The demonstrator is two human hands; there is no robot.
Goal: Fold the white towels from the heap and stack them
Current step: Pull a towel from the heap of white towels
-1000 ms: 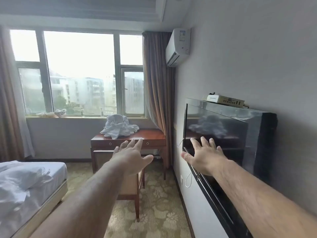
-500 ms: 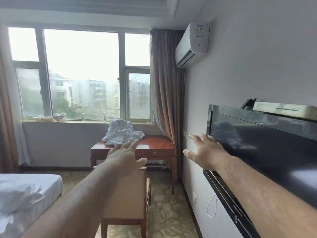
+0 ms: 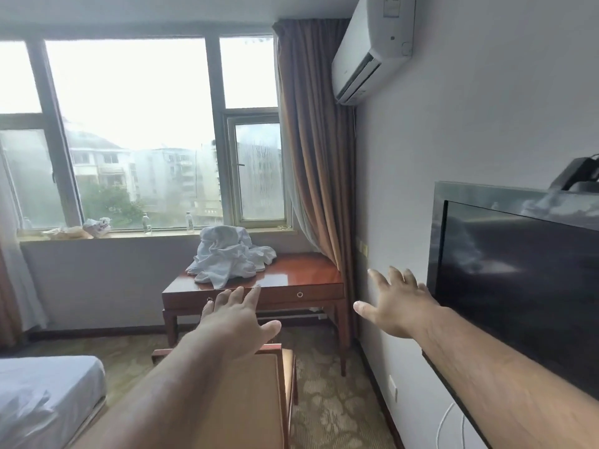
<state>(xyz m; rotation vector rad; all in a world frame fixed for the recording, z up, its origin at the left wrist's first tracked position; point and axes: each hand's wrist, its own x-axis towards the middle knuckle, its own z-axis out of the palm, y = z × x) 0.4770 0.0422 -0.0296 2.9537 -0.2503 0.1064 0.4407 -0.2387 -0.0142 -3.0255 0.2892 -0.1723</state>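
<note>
Under the window, a glossy reddish wooden table (image 3: 304,277) carries a crumpled heap of white towels (image 3: 228,256). Short of that table, the left hand (image 3: 235,320) and right hand (image 3: 397,303) reach forward, fingers spread, grasping nothing.

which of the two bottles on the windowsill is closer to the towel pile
The right-hand bottle, just left of the towel pile; the other bottle stands further left along the windowsill, nearer the crumpled bag.

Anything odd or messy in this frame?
Only the towels: a crumpled, unfolded heap on the desk. A white cable hangs loose below the TV. The left hand and right hand are open, empty.
</note>
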